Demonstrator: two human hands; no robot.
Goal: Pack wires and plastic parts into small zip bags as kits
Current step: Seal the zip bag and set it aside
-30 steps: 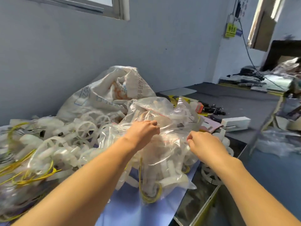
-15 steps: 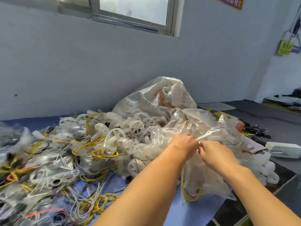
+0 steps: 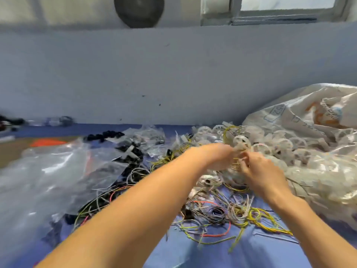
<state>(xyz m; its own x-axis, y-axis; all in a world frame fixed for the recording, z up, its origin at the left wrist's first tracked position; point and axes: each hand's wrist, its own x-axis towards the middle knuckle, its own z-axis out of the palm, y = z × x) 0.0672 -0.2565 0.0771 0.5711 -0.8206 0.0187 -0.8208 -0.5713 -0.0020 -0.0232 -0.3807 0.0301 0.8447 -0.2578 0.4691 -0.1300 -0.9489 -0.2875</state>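
Note:
My left hand and my right hand meet at the middle of the table. Between their fingertips they pinch a small clear bag with yellow wire in it; motion blur hides the finger detail. A white plastic wheel lies just above the fingers, at the edge of a heap of white plastic wheels. Loose yellow, white, red and black wires are tangled below my hands on the blue table cover.
A large clear bag of packed kits lies at the right, with a white woven sack behind it. Empty clear zip bags are piled at the left. Black parts lie near the grey wall.
My head has turned left, so the sack and the large bag now sit at the right. Both hands have left the large clear bag and come together over the wire and wheel pile.

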